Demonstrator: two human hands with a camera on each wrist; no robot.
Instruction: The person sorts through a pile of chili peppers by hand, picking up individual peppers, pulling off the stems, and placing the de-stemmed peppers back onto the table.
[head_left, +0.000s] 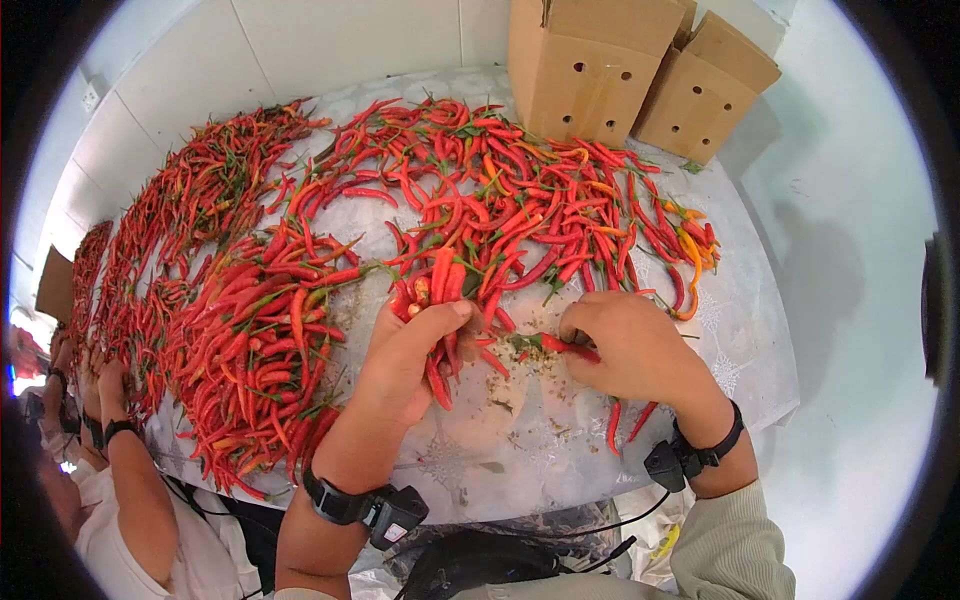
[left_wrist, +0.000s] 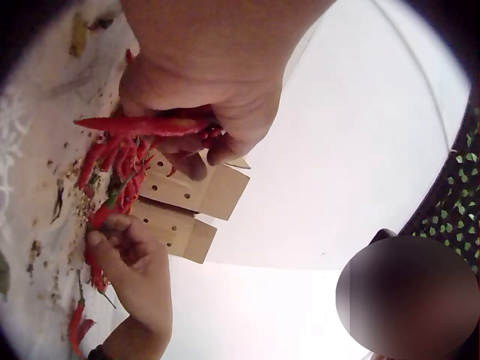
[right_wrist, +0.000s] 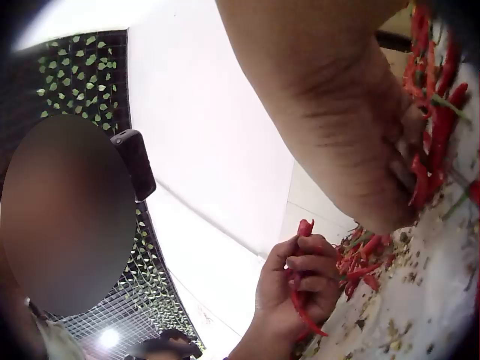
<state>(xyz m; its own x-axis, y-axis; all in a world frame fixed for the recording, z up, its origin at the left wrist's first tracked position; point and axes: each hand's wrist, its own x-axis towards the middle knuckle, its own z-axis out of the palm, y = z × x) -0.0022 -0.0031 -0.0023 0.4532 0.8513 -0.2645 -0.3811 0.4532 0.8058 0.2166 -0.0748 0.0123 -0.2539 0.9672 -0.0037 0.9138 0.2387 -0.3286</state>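
My left hand (head_left: 405, 355) grips several red chili peppers (head_left: 447, 280), their ends poking out above the thumb and below the fingers. The left wrist view shows one long red pepper (left_wrist: 142, 125) lying across that palm. To the right, my right hand (head_left: 640, 345) pinches a single red chili pepper (head_left: 562, 345), its green stem end turned toward the left hand. Both hands are over the front of the table. Two loose peppers (head_left: 614, 425) lie just below the right hand. The right fingertips are partly hidden behind the hand in the head view.
A large heap of chili peppers (head_left: 250, 360) lies left of my hands, with more peppers (head_left: 500, 180) spread behind. Bits of stem debris (head_left: 535, 385) dot the white tablecloth (head_left: 440, 465). Cardboard boxes (head_left: 600, 85) stand at the back right. Another person's arm (head_left: 140, 490) reaches in at the left.
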